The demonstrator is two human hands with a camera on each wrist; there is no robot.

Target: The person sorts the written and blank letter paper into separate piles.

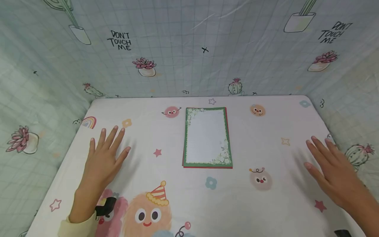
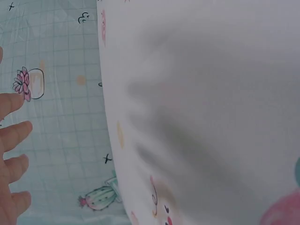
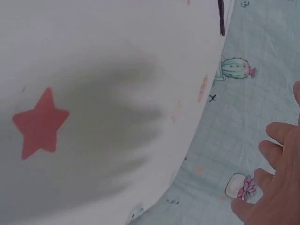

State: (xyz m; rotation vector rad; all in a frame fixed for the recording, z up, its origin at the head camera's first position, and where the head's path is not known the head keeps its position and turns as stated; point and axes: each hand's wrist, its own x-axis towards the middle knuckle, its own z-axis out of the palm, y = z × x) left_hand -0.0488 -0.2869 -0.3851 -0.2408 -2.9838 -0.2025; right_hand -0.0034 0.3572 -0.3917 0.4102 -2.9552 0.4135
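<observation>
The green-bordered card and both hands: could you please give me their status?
Left hand, right hand: both holding nothing. Green-bordered card: lying flat between them, untouched. No obstruction seen.

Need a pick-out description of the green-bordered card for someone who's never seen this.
On the white tabletop, look between the left hand and right hand, toward the far edge. There lies the green-bordered card, white-centred, pale flowers in two opposite corners, red showing along its right edge. Unlike the printed stars and cartoon faces around it, it's a separate rectangle.
</observation>
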